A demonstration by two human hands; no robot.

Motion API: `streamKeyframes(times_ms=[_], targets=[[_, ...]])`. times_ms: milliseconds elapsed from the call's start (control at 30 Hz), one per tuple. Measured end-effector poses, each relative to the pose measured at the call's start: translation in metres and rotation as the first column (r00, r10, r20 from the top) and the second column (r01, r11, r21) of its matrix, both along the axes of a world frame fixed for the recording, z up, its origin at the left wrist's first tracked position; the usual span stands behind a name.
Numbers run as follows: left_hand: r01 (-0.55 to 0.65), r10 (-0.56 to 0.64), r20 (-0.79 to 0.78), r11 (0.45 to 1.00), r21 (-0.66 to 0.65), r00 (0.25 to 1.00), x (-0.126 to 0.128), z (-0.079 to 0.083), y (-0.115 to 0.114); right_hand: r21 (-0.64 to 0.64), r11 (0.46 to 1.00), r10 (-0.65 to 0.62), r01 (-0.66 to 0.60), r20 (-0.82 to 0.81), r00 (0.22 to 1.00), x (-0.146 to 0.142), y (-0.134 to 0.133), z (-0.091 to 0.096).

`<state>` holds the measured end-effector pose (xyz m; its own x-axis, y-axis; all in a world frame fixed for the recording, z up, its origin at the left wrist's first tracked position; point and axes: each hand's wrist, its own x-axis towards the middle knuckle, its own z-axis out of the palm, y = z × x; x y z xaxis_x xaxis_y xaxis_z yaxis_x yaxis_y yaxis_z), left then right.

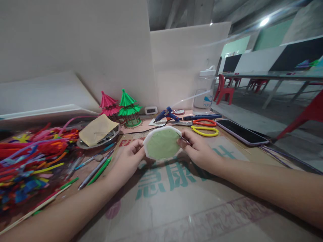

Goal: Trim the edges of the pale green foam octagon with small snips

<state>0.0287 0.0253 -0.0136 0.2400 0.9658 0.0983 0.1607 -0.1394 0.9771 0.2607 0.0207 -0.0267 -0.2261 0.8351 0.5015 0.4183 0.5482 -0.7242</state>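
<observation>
Pale panels [186, 64] stand behind a work surface covered by a printed cardboard sheet [174, 208]. Colourful craft stems [27, 164] heap up on the left, loose enough that a sweeping left arm could scatter them. Behind stands a water bottle [203, 95]; a knock could tip it toward the phone [241, 132] and wet it. Scissors [207, 135] and a glue gun [168, 115] lie just past the hands; whether the gun is hot I cannot tell, but a careless reach might meet its nozzle. The hands are apart, either side of a green disc [163, 144] in front of the glue gun. The left hand [132, 151] grips its left edge; squeezing hard could bend it. The right hand [196, 149] pinches a thin dark stick [180, 135] at the right edge; a slip could mark or pierce the disc.
</observation>
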Motion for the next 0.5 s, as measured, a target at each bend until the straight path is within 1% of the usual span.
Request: streamKeyframes(times_ms=[67, 233, 400, 500], targets=[[0.008, -0.008, -0.002, 1.000, -0.002, 1.000, -0.0012, -0.0018, 0.0015, -0.005, 1.000, 0.003, -0.003, 0.005, 1.000, 0.0001, 0.0003, -0.0005], [0.024, -0.021, 0.048, 0.998, -0.055, 0.999, -0.0031, -0.0050, 0.0045, -0.020, 1.000, 0.001, -0.001, -0.012, 1.000, -0.0002, 0.0014, -0.0026], [-0.033, 0.033, 0.009, 0.999, -0.024, 0.999, -0.0020, -0.0042, 0.0037, -0.054, 0.999, -0.009, 0.003, -0.120, 0.993, -0.0005, 0.0044, -0.0001], [0.005, -0.002, 0.086, 0.999, -0.036, 0.996, 0.0000, -0.0025, 0.0028, -0.095, 0.995, -0.013, -0.005, -0.184, 0.983, -0.0010, 0.0070, 0.0009]])
